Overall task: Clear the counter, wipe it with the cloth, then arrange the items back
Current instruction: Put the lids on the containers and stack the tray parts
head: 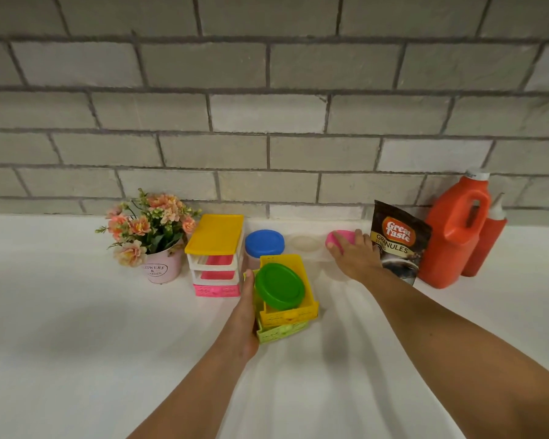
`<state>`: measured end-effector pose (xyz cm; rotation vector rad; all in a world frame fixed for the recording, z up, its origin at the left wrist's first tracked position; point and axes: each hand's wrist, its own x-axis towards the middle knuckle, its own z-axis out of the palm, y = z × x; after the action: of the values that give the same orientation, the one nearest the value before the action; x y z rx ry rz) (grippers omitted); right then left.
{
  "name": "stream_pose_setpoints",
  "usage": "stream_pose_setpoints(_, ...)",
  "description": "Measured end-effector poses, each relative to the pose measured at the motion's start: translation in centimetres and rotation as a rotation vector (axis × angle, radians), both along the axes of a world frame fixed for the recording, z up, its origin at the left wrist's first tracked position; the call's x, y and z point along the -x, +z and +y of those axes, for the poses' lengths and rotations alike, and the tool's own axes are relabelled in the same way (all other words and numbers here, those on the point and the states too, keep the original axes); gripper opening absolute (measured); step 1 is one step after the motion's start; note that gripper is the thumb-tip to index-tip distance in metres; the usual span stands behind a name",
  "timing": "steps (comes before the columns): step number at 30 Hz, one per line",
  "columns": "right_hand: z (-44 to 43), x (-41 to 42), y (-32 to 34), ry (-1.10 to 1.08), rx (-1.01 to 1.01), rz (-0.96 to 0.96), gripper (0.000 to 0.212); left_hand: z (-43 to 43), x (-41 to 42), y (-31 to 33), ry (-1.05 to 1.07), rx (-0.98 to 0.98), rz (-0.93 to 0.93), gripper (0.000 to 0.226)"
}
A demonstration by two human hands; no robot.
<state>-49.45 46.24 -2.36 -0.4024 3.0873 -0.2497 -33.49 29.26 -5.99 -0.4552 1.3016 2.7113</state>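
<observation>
Head view: a white counter (76, 327) is seen against a grey tiled wall (267, 115), with both bare forearms reaching forward over it. A drawer stack (286, 318) is gripped by the left hand (243, 315), the thumb laid up its left side and the fingers hidden beneath it. The stack is made up of a yellow drawer (298, 307) set on a lime-green drawer (281, 332), and a green-lidded tub (279, 286) is tilted inside the yellow one. Whether the stack is lifted clear of the counter cannot be told. A pink-lidded jar (341, 237) near the wall is grasped by the right hand (355, 258), thumb and fingers curled round its lid. Along the wall a pink flower pot (164, 267), a small drawer unit (216, 236) with a yellow top, a blue-lidded jar (264, 243) and a pale-lidded jar (305, 243) are lined up to the left of that jar. To its right, a coffee pouch (396, 239) is leaned just beside an orange jug (450, 236), with a red squeeze bottle (485, 245) touching the jug's far side.
</observation>
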Motion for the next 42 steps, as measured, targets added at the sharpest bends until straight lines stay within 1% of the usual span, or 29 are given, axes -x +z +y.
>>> stream_pose_setpoints(2,0.0,-0.2,0.3,0.003,-0.003,-0.02,0.056,0.2,0.0,0.2,-0.002,0.002,-0.002,0.062)
stream_pose_setpoints(4,-0.3,-0.8,0.8,0.033,0.054,0.026,0.06,0.4,0.0,0.4,-0.012,0.001,0.004,0.061)
stream_pose_setpoints(7,-1.7,-2.5,2.2,0.123,0.291,0.133,0.061,0.5,0.1,0.6,-0.018,-0.025,0.009,0.059)
stream_pose_setpoints(8,-2.2,-3.3,2.8,0.173,0.393,0.117,0.059,0.6,0.1,0.7,-0.025,-0.031,0.008,0.058)
stream_pose_setpoints(9,-2.6,-4.2,3.4,0.239,0.49,0.052,0.057,0.6,0.0,0.9,-0.03,-0.034,0.004,0.058)
stream_pose_setpoints(10,-3.0,-5.1,4.0,0.316,0.559,-0.049,0.056,0.7,0.0,1.0,-0.035,-0.039,0.005,0.058)
stream_pose_setpoints(11,-3.3,-6.1,4.4,0.394,0.58,-0.154,0.059,0.7,0.0,1.1,-0.033,-0.04,0.01,0.058)
stream_pose_setpoints(13,-3.7,-7.7,4.9,0.499,0.479,-0.307,0.072,0.7,0.1,1.2,-0.013,-0.003,0.023,0.057)
stream_pose_setpoints(14,-3.8,-8.2,5.0,0.529,0.406,-0.337,0.079,0.7,0.1,1.2,0.0,0.017,0.025,0.056)
stream_pose_setpoints(17,-4.1,-8.7,4.7,0.568,0.258,-0.323,0.09,0.6,0.0,1.3,-0.002,0.032,0.027,0.055)
stream_pose_setpoints(22,-4.4,-8.7,4.2,0.576,0.166,-0.301,0.091,0.6,0.0,1.5,-0.011,0.034,0.042,0.053)
stream_pose_setpoints(25,-4.7,-8.7,4.0,0.561,0.2,-0.302,0.089,0.4,0.1,1.3,-0.004,0.037,0.031,0.052)
stream_pose_setpoints(29,-5.1,-8.5,4.0,0.546,0.379,-0.336,0.084,0.1,0.3,1.0,0.006,0.021,0.01,0.052)
stream_pose_setpoints(32,-5.0,-8.2,5.0,0.513,0.607,-0.334,0.079,-0.1,0.3,0.6,0.022,0.018,0.034,0.047)
stream_pose_setpoints(34,-4.9,-7.2,5.8,0.444,0.746,-0.301,0.078,-0.3,0.2,0.2,0.031,0.015,0.044,0.047)
stream_pose_setpoints(35,-4.8,-6.4,6.0,0.401,0.768,-0.255,0.077,-0.4,0.2,0.0,0.026,0.009,0.039,0.048)
stream_pose_setpoints(38,-4.7,-3.8,5.7,0.242,0.692,-0.091,0.074,-0.7,0.2,-0.5,0.004,-0.012,0.018,0.05)
stream_pose_setpoints(40,-4.7,-2.6,5.2,0.152,0.576,-0.03,0.07,-0.9,0.2,-0.7,0.002,-0.027,0.006,0.051)
stream_pose_setpoints(42,-5.0,-1.9,4.6,0.13,0.426,0.013,0.067,-1.2,0.3,-0.8,0.007,-0.039,-0.02,0.057)
